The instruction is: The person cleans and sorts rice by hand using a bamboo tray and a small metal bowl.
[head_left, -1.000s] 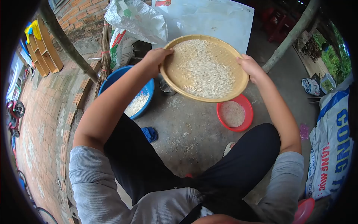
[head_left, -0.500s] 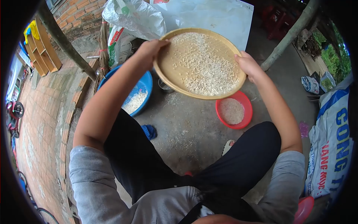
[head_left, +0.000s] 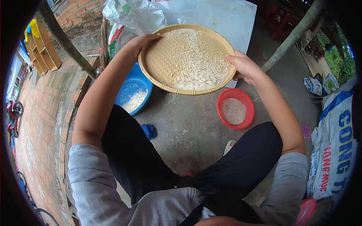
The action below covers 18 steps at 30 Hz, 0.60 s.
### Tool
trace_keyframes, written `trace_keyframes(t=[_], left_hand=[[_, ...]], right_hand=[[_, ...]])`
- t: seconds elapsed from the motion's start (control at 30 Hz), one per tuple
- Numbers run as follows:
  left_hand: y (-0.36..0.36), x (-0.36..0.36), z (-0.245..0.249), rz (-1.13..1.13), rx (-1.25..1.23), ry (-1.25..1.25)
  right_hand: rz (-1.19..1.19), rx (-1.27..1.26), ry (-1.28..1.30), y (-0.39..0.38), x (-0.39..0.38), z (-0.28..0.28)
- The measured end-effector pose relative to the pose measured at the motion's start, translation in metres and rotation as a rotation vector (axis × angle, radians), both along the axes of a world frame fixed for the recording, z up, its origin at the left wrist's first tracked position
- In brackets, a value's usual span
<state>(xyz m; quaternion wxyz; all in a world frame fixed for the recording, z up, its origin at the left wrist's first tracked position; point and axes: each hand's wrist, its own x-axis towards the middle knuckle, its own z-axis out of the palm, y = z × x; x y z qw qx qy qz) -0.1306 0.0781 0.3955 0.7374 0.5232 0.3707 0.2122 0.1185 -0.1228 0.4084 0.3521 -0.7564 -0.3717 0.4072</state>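
A round woven bamboo winnowing tray point(head_left: 156, 62) is held up in front of me between both hands. My left hand point(head_left: 145, 42) grips its rim on the left, thumb over the edge. On the opposite side my right hand point(head_left: 243, 67) is closed round the rim, its thumb on top. Pale rice grains point(head_left: 201, 64) lie spread over the middle and right of the tray, blurred near its front edge. Below and left stands a blue basin point(head_left: 147, 101) with white grains in it, partly behind my left arm. A red bowl point(head_left: 250, 118) holding rice sits below my right hand.
Scattered grains point(head_left: 181, 143) dot the concrete floor. A white printed sack point(head_left: 335, 143) stands at the right, and a plastic sack point(head_left: 134, 17) at the back left beside a pale board point(head_left: 241, 22). Wooden poles point(head_left: 66, 37) rise on both sides. A blue slipper point(head_left: 149, 131) shows near my left leg.
The winnowing tray has moved to the left and slightly up with both hands on it. The grains have shifted within it, and less of the blue basin's left side shows.
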Motion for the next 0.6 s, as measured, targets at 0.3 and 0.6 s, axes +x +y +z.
trace_keyframes(t=[0.3,0.6], left_hand=[[-0.027,0.012,0.014,0.160,0.135,0.180],[-0.032,0.030,-0.032,0.223,0.066,0.051]], right_hand=[[-0.111,0.177,-0.015,0.007,0.024,-0.027],[-0.090,0.100,0.137,0.014,0.060,-0.043]])
